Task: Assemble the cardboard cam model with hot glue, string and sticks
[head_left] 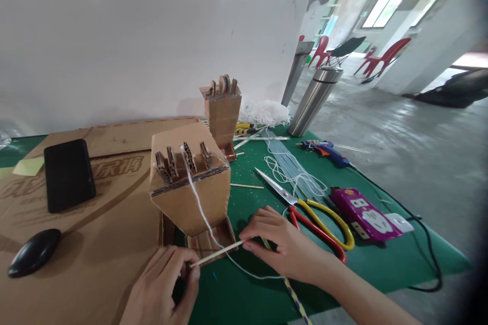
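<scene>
Between my two hands stretches a thin wooden stick (218, 254). My left hand (162, 284) pinches its left end, with a small dark piece partly hidden by the fingers. The stick's right end is gripped by the thumb and fingers of my right hand (272, 241). Just beyond stands a cardboard box model (190, 203) with upright corrugated pieces along its top. A white string (198, 203) hangs from one of these pieces, passes by the stick and runs on under my right hand. Large scissors (301, 208) with red and yellow handles lie beside that hand, blades apart.
Behind stands a smaller cardboard model (223, 117). To the right lie a glue gun (324, 151), a purple power strip (366, 216), glue sticks (292, 162) and a steel flask (316, 99). A black tablet-like slab (69, 175) and mouse (34, 253) rest on flat cardboard (99, 223).
</scene>
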A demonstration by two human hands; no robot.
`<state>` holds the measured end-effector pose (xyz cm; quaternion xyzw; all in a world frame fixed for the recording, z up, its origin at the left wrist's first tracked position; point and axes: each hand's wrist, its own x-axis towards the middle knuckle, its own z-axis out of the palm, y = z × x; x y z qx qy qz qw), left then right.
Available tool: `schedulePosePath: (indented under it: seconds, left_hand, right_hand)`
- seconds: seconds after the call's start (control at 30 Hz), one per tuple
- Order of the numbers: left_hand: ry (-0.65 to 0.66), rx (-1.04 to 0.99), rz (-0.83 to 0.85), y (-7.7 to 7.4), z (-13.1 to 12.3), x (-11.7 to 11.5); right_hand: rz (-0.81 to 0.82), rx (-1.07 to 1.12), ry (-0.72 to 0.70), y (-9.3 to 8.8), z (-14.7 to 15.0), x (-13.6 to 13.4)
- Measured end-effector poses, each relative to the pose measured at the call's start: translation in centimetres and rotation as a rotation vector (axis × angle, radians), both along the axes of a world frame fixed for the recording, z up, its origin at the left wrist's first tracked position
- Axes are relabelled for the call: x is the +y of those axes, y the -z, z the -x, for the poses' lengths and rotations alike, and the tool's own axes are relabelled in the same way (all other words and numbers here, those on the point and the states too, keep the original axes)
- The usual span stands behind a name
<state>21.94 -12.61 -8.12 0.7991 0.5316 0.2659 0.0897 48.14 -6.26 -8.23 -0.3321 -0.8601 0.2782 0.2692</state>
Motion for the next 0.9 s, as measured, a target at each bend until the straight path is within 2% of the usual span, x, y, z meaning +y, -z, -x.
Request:
schedulePosePath:
  seconds: [0.23, 0.37, 0.5, 0.63, 0.77, 0.9]
  left_hand:
    - [0.005, 0.011, -0.022, -0.1, -0.1, 0.3]
    - [0.014, 0.014, -0.032, 0.0, -0.1, 0.5]
    - [0.022, 0.008, -0.019, 0.1, 0.0, 0.4]
    - [0.013, -0.013, -0.033, 0.0, -0.1, 0.3]
    - [0.014, -0.023, -0.048, 0.1, -0.1, 0.4]
    - [0.013, -0.033, -0.037, 0.2, -0.2, 0.3]
  right_hand:
    - [-0.035, -0.001, 0.021, -0.1, -0.1, -0.1]
    - [-0.124, -0.017, 0.163, -0.6, -0.9, 0.6]
    - [-0.250, -0.333, 0.342, -1.9, -2.6, 3.2]
    - [-0.241, -0.499, 0.473, -2.5, -5.2, 5.7]
    - [-0.184, -0.586, 0.540, -1.3, -6.5, 6.2]
    - [-0.150, -0.608, 0.587, 0.4, -5.9, 5.8]
